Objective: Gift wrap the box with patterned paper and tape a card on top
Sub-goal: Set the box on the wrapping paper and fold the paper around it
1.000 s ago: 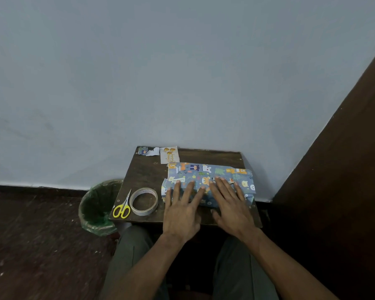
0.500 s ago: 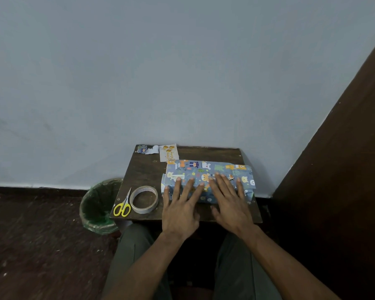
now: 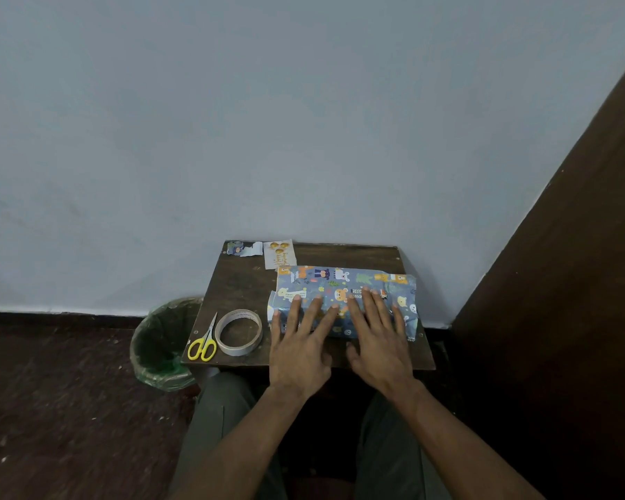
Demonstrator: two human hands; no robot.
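A box covered in blue animal-patterned paper (image 3: 343, 283) lies on the right half of a small dark wooden table (image 3: 242, 286). My left hand (image 3: 300, 348) rests flat on its near left part, fingers spread and straight. Beside it, my right hand (image 3: 377, 337) presses flat on the near right part, fingers spread. A white card with gold dots (image 3: 279, 254) lies at the table's far edge, just left of the box. A roll of tape (image 3: 239, 332) sits at the front left.
Yellow-handled scissors (image 3: 204, 342) lie left of the tape near the table's front left corner. A paper scrap (image 3: 242, 248) sits at the far left corner. A green-lined bin (image 3: 163, 342) stands on the floor to the left. A wall is behind, a dark panel at right.
Both hands stay flat on the wrapped box, sliding slightly toward me over the paper. Nothing else has moved.
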